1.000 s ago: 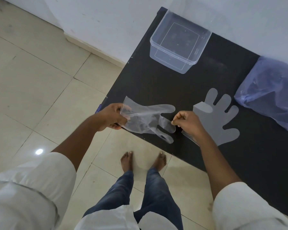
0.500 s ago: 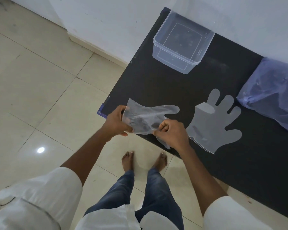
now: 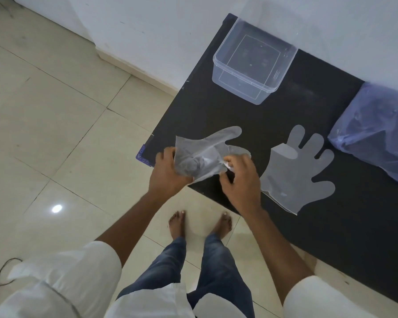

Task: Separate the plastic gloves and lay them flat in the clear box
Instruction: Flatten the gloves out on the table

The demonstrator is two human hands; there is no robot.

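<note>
Both hands work one crumpled plastic glove [image 3: 202,154] at the near left corner of the black table [image 3: 274,115]. Left hand [image 3: 168,173] is pinched shut on the glove's cuff end, thumb on top, fingers under the film. Right hand [image 3: 240,180] grips the glove's right edge near the palm, fingertips closed on the plastic; exactly how many layers it has hold of is hard to tell through the clear film. One glove finger sticks up and right, over the table.

Second glove [image 3: 296,177] lies flat on the table just right of the right hand, fingers spread, pointing away from the person, cuff near the table edge.

Clear box [image 3: 253,63] sits open at the far left corner of the table, well apart from both gloves, nothing visible inside. Bluish plastic bag [image 3: 377,134] at the right edge, near the flat glove's fingertips. Bare feet on the tiled floor [image 3: 55,134] below.
</note>
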